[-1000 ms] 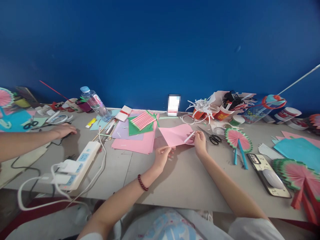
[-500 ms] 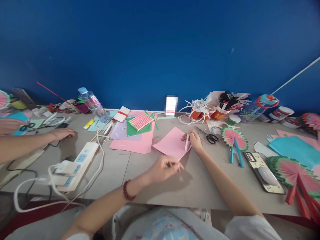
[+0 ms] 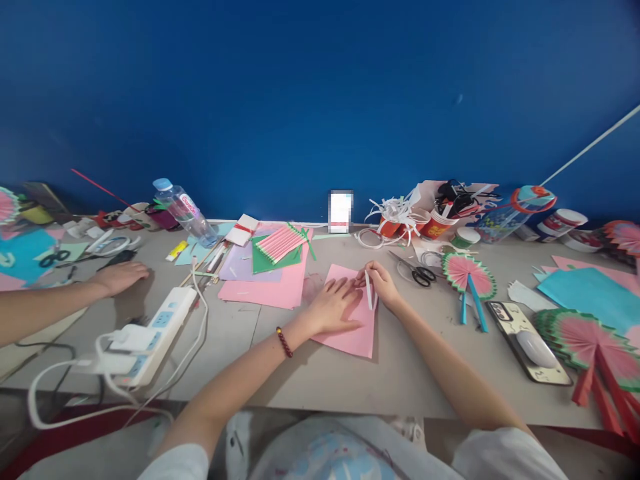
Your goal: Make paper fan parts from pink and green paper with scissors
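Observation:
My left hand [image 3: 336, 308] lies flat with fingers spread on a sheet of pink paper [image 3: 360, 339] in front of me. My right hand [image 3: 376, 283] is at the sheet's right edge, its fingers closed in a pinch. A narrow white strip [image 3: 369, 293], perhaps paper or tape, hangs from those fingers over the paper. Black-handled scissors [image 3: 423, 275] rest just right of that hand. Left of the sheet, pink paper sticks [image 3: 280, 244] are lined up on a green sheet [image 3: 260, 261], over purple and pink sheets.
A power strip [image 3: 163, 333] with white cables lies at left, near a tilted water bottle [image 3: 189, 210] and another person's hand [image 3: 120, 275]. Watermelon-like paper fans [image 3: 470, 275] and a phone [image 3: 505, 327] bearing a white mouse [image 3: 536, 348] lie at right. Cups [image 3: 440, 227] stand behind.
My left hand has come down from the air onto the pink paper. The sheet has turned and shifted towards me. The white strip remains in my right hand.

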Available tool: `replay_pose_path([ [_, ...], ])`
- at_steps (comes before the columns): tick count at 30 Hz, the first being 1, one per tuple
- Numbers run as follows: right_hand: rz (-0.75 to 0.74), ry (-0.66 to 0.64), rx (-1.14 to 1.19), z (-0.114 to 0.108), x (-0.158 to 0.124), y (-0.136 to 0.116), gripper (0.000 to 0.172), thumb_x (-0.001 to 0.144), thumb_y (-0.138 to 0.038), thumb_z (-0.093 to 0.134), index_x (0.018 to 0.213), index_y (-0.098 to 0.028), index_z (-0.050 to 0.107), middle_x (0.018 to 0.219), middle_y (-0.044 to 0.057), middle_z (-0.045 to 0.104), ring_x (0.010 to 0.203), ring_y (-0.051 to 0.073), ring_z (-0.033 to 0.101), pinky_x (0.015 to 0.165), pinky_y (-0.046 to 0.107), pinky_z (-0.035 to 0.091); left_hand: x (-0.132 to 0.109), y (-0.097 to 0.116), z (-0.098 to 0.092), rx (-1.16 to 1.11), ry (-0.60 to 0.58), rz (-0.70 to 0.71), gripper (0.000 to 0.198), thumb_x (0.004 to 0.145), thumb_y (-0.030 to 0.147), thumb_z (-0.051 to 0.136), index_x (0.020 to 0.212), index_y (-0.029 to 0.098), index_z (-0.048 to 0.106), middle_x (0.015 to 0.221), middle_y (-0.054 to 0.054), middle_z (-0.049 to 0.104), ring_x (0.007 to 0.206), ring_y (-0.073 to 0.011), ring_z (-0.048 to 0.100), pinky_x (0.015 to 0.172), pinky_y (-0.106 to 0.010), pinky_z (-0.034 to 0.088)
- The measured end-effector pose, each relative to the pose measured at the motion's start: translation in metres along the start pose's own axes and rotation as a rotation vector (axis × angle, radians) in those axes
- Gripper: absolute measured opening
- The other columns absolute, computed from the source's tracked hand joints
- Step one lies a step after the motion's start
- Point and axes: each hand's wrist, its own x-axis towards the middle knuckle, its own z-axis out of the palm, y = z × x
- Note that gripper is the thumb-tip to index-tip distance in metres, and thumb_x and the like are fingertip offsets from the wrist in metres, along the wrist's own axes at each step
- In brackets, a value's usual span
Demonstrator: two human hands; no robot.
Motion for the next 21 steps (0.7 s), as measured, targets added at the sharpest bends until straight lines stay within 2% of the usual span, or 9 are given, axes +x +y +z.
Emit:
replay_pose_path([
  [2,-0.011,0.024,0.038,0.0,0.001,0.0,0.018,0.074,-0.039,0.056,0.073,-0.024,0.047,0.069,-0.003,0.066,0.059,0.015,0.062,0.062,0.031,0.051,-0.002,0.0,0.005,0.035,-0.025,0.009,0.086,0.075,0.073,0.051,0.144,0.024,0.036,0.154,-0.013,0.029,0.141,-0.0357,0.021,0.114,-0.053,0.016],
  [6,0.021,0.102,0.123,-0.004,0.005,-0.003,0.019,0.071,-0.039,0.056,0.076,-0.024,0.044,0.065,-0.004,0.065,0.053,0.015,0.061,0.056,0.029,0.049,-0.005,-0.002,0.013,0.081,-0.04,0.005,0.079,0.079,0.074,0.044,0.145,0.031,0.034,0.157,-0.009,0.023,0.143,-0.0376,0.015,0.113,-0.059,0.01],
  [12,-0.007,0.493,0.18,-0.025,0.017,-0.014,0.02,0.068,-0.038,0.056,0.075,-0.024,0.044,0.06,-0.002,0.065,0.048,0.017,0.058,0.048,0.029,0.045,-0.012,0.004,0.011,0.092,-0.022,-0.038,0.074,0.084,0.07,0.04,0.146,0.032,0.032,0.157,-0.008,0.021,0.144,-0.0374,0.012,0.113,-0.059,0.009],
  [21,-0.23,0.782,0.201,-0.078,0.017,-0.069,0.011,0.075,-0.027,0.051,0.077,-0.023,0.041,0.062,-0.003,0.06,0.046,0.011,0.048,0.044,0.023,0.037,-0.014,0.004,0.013,0.07,0.0,-0.062,0.077,0.081,0.069,0.048,0.146,0.032,0.032,0.157,-0.008,0.023,0.144,-0.0356,0.014,0.114,-0.057,0.008],
])
